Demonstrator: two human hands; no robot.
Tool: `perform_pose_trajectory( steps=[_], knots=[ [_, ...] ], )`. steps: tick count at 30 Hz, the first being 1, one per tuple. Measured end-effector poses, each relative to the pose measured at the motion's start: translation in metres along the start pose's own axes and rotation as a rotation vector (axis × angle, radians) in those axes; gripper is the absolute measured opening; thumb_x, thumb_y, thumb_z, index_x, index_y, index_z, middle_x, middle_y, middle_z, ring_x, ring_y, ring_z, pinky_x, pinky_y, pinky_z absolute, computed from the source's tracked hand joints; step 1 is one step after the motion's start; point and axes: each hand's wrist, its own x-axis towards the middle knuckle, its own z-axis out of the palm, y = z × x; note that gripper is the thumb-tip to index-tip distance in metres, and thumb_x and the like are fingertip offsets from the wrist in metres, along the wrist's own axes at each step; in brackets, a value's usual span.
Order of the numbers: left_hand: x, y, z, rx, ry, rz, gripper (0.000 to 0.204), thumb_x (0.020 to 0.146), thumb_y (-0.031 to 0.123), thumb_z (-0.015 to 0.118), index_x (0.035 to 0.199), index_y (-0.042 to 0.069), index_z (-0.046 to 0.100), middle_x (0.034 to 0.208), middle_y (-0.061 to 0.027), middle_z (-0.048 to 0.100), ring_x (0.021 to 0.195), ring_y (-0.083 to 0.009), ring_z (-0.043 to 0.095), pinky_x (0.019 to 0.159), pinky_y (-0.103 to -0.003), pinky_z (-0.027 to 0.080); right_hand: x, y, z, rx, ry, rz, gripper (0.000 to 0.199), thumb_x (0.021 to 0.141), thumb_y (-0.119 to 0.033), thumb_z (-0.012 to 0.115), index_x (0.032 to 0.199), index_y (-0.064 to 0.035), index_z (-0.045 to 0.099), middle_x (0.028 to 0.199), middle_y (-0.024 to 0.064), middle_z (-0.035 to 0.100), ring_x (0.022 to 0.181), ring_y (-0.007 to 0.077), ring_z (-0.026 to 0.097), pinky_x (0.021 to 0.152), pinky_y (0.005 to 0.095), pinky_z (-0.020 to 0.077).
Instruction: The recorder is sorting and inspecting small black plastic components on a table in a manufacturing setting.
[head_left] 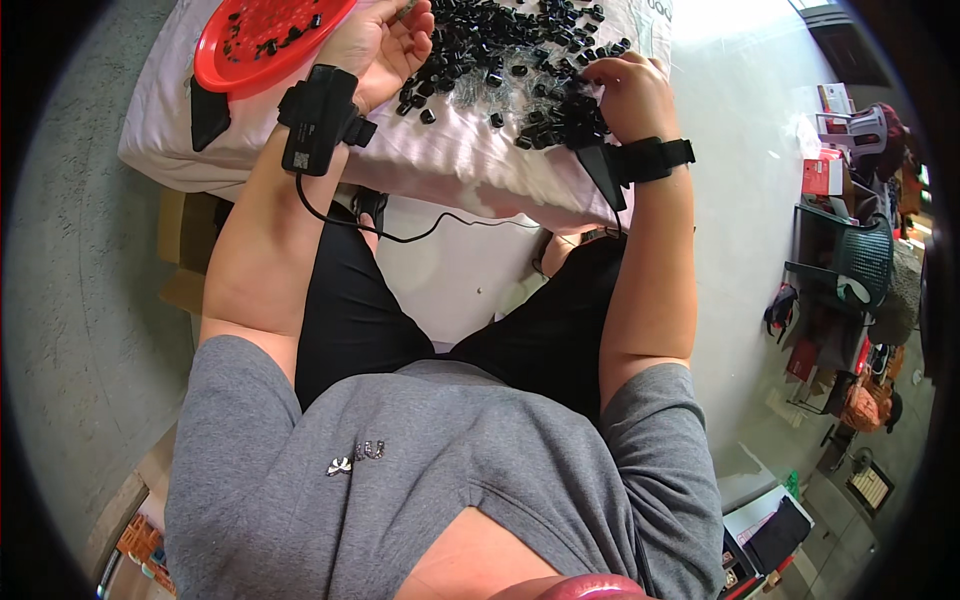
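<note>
Grey shirt fabric (440, 480) fills the lower part of the view, with black-clad legs (350, 310) stretching away from it toward a bench draped in a pale pink cloth (450, 165). Both forearms reach up to that cloth, each wrist wearing a black strap-on device; a thin black cable (400, 235) hangs from the left one.

Small black parts (510, 45) lie in a loose heap across the far middle of the cloth, mixed with clear bits, a few strays scattered toward the near edge. The left hand (385, 45) rests at the heap's left border, palm turned up and fingers (415, 30) loosely curled; something small seems to sit at the fingertips, but I cannot tell whether it is actually gripped. The right hand (630, 95) lies palm down on the heap's right side, its fingers (597, 75) bent and pressing into the black parts, touching them; whether a piece is pinched is hidden by the hand itself.

Just left of the left hand sits a red round tray (250, 55), with a few black parts lying on it.
</note>
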Motion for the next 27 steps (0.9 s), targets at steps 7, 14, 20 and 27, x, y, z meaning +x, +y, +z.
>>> perform_pose_trajectory(
  steps=[7, 14, 20, 27],
  knots=[
    [-0.005, 0.000, 0.006, -0.005, 0.021, -0.013, 0.017, 0.100, 0.018, 0.053, 0.098, 0.006, 0.065, 0.081, -0.0007, 0.065, 0.074, -0.0123, 0.063, 0.063, -0.024, 0.051, 0.003, 0.005, -0.008, 0.126, -0.075, 0.028, 0.023, 0.079, -0.009, 0.060, 0.085, -0.0218, 0.078, 0.096, 0.0094, 0.068, 0.097, 0.0349, 0.059, 0.087, 0.0425, 0.0487],
    [-0.005, 0.000, 0.006, 0.027, -0.015, -0.015, 0.016, 0.099, 0.019, 0.056, 0.099, 0.007, 0.065, 0.082, -0.0002, 0.064, 0.074, -0.0117, 0.062, 0.063, -0.024, 0.050, 0.002, -0.001, -0.001, 0.120, -0.069, -0.005, 0.023, 0.080, -0.008, 0.060, 0.084, -0.0212, 0.078, 0.094, 0.0099, 0.068, 0.095, 0.0344, 0.059, 0.087, 0.0430, 0.0488],
    [-0.004, -0.002, 0.005, 0.041, 0.015, -0.035, 0.015, 0.099, 0.019, 0.056, 0.099, 0.007, 0.065, 0.082, -0.0002, 0.064, 0.075, -0.0116, 0.062, 0.065, -0.024, 0.050, 0.003, -0.011, 0.009, 0.141, 0.043, 0.022, 0.024, 0.081, -0.005, 0.058, 0.087, -0.0191, 0.077, 0.093, 0.0097, 0.068, 0.097, 0.0344, 0.059, 0.086, 0.0421, 0.0500],
    [-0.005, -0.004, -0.002, 0.088, -0.006, -0.050, 0.013, 0.099, 0.020, 0.058, 0.097, 0.007, 0.063, 0.084, -0.0001, 0.065, 0.077, -0.0111, 0.063, 0.066, -0.024, 0.051, 0.006, -0.004, -0.004, 0.368, -0.016, 0.007, 0.026, 0.082, -0.003, 0.057, 0.090, -0.0169, 0.077, 0.092, 0.0115, 0.068, 0.092, 0.0359, 0.062, 0.083, 0.0424, 0.0513]
  ],
)
